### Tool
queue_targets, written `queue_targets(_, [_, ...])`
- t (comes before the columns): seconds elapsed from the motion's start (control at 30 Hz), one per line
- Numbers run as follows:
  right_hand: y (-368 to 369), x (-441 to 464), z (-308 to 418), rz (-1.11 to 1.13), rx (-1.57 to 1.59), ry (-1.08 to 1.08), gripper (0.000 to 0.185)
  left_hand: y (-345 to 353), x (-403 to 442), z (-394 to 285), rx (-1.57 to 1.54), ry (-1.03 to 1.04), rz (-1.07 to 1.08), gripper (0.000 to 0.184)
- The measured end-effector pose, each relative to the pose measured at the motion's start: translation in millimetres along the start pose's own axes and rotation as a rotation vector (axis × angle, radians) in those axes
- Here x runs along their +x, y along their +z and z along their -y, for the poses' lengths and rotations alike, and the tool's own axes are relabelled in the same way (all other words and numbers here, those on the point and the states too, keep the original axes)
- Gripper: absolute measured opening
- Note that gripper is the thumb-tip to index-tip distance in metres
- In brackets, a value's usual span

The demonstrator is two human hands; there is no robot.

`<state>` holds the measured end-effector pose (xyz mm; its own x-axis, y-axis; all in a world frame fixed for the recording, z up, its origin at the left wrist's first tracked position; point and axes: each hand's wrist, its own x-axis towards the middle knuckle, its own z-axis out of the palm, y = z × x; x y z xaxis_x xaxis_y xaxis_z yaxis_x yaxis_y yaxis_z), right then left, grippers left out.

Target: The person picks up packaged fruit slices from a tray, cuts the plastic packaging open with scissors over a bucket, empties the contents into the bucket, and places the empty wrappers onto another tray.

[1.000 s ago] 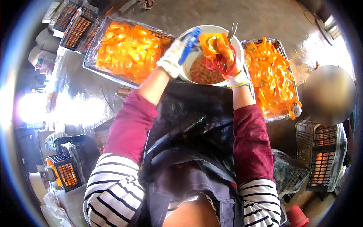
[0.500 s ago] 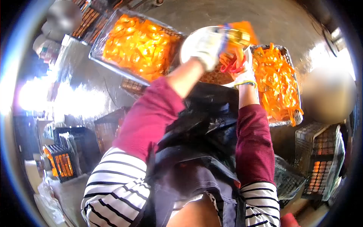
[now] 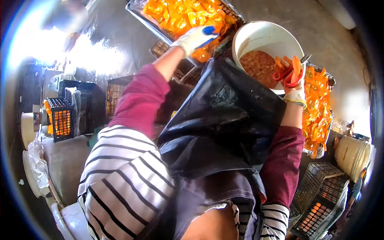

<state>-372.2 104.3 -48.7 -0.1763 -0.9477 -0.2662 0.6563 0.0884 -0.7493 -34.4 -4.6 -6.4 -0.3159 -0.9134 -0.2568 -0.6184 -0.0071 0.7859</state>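
Note:
My left hand, in a white glove with blue on the fingers, is over the near side of the left crate. Its fingers stretch toward the glossy orange packets heaped there, and I see nothing held in it. My right hand, also gloved, holds red-handled scissors at the right rim of a white bucket. The blades point up and away. Inside the bucket lies a reddish-brown, lumpy mass. Flatter orange packets fill a lined crate to the right.
A black apron spreads over my lap, up to the bucket. Black crates with orange contents stand at the left. More crates and a cream-coloured bucket are at the lower right.
My left hand has moved from above the bucket, where it held an orange packet, back to the left crate. That packet has left the hand. The right hand still holds the scissors. The view has shifted.

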Motion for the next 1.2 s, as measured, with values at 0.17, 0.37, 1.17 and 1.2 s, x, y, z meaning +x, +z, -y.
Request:
queue_targets(0.17, [0.3, 13.6, -6.6, 0.151, -0.12, 0.093, 0.056, -17.2, -0.8, 99.1, 1.09, 0.383, 0.193, 0.066])
queue_targets(0.37, [-14.1, 20.5, -18.7, 0.284, -0.166, 0.156, 0.055, 0.4, 12.0, 74.5, 1.075, 0.301, 0.396, 0.045])
queue_targets(1.17, [-7.3, 14.3, -22.4, 0.013, -0.314, 0.18, 0.047, 8.2, 22.4, -12.9, -1.104, 0.23, 0.25, 0.048])
queue_targets(1.2, [-4.5, 13.0, -21.8, 0.015, -0.335, 0.164, 0.045, 13.0, 13.2, -33.9, -1.249, 0.106, 0.226, 0.045])
